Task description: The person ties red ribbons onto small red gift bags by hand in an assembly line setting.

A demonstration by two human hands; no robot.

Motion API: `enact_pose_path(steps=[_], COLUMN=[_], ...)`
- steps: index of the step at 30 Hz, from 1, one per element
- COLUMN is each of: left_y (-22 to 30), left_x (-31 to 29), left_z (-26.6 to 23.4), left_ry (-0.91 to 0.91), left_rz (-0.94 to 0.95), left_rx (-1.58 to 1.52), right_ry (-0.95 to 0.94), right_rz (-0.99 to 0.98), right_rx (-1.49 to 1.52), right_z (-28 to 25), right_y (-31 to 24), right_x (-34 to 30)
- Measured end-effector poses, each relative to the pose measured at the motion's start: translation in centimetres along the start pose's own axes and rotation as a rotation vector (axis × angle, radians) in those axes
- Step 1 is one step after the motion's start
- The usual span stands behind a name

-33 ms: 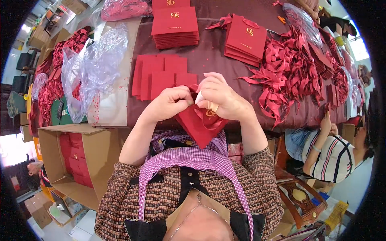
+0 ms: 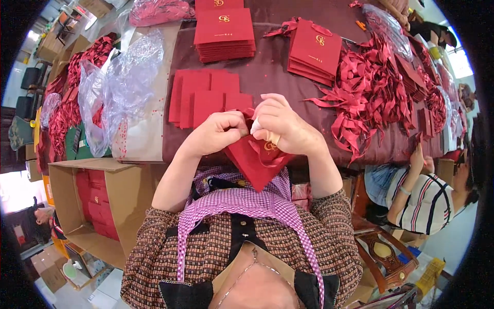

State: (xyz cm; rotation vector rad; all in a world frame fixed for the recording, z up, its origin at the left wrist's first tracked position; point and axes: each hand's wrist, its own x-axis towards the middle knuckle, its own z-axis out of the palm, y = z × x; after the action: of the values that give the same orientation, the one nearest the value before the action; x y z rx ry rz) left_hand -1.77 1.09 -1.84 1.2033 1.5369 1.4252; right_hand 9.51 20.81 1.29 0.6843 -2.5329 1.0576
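Note:
Between my two hands a small red paper bag [image 2: 257, 175] hangs tilted, one corner pointing down toward my lap. My left hand [image 2: 217, 135] is closed at its upper edge, thumb against bent fingers. My right hand [image 2: 293, 130] pinches by the same edge, where a red ribbon [image 2: 248, 112] shows; the exact grip is partly hidden by the fingers. White and tan coverings wrap some right-hand fingertips. A ribbon handle loops down across the bag's front. Just beyond my left hand, flat red bags [image 2: 208, 103] lie overlapping on the dark red tablecloth [image 2: 272, 64].
Farther off stand a stack of red bags [image 2: 225, 33] and a smaller stack [image 2: 315, 51]. A heap of red ribbons [image 2: 368, 98] spreads to the right. Crumpled clear plastic [image 2: 128, 82] lies left, above an open carton [image 2: 123, 206] of red bags. A co-worker [image 2: 422, 198] sits at right.

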Motion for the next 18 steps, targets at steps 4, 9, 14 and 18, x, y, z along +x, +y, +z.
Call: enact_pose_path(steps=[4,9,14,18], left_y=[-0.3,-1.9,-0.5,0.6], left_x=[0.0,-0.4,-0.8,-1.5], left_z=[0.2,-2.7,-4.5,-3.4], left_ry=[-0.025,0.298,0.535,0.655], left_rz=[-0.063,-0.219,-0.144,-0.194], left_rx=[-0.205,-0.625,-0.706,-0.237], right_ry=[-0.056,-0.160,-0.016,0.124], right_rz=[-0.012,-0.072,0.035,0.208], right_rx=[0.054,0.213,0.187,0.174], right_z=[-0.3,-1.1,-1.7,-2.1], right_y=[-0.2,-0.6,0.3,0.6], right_x=[-0.1,-1.0,-2.0,-2.0])
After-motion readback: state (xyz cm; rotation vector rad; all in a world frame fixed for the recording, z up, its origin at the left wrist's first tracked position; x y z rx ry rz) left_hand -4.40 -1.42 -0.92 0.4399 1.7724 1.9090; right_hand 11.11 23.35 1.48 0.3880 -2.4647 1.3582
